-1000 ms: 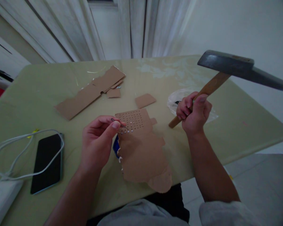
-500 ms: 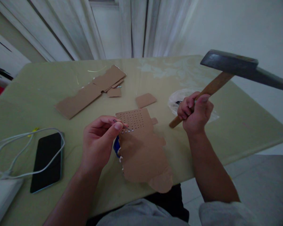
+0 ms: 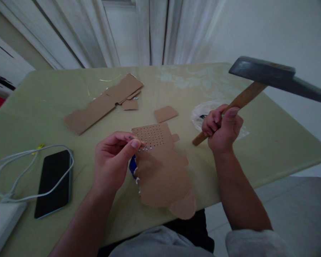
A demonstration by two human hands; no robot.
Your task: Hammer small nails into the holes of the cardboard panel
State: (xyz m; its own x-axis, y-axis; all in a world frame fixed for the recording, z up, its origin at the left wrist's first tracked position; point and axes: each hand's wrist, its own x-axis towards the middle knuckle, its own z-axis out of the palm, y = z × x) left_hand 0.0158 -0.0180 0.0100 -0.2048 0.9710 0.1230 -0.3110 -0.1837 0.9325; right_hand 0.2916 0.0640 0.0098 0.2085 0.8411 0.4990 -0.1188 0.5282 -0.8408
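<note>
Just beyond your grey shirt [image 3: 160, 242], the card [image 3: 163, 175] lies flat on the table [image 3: 270, 142], its rounded near end close to the front edge. To your left sit a white box [image 3: 5, 225] and a dark phone [image 3: 53, 182], with a pale cable [image 3: 29, 198] looping across the phone. At the card's left side a blue thing [image 3: 133, 167] shows, partly hidden. Your left hand [image 3: 112, 160] hangs over that side, thumb and index finger pinching a thin metal rod [image 3: 144, 145]. The rod lies slantwise between the two fingertips: one end sticks out above them, the other points down and right, over the front of the card's dotted grid, by a short row of pale dots. You cannot tell from here whether its tip touches the card. Off to the right, well apart from the card, your right hand [image 3: 223, 130] is raised, its fingers wrapped around the wooden handle of a hammer [image 3: 250, 94]; the butt pokes out below your fist and the dark head is up and to the right. Behind that hand lies a clear bag [image 3: 198, 114]. Past the grid are a small offcut [image 3: 166, 114] and, farther left, a long strip [image 3: 101, 107]. Curtains [image 3: 133, 32] hang behind the table.
</note>
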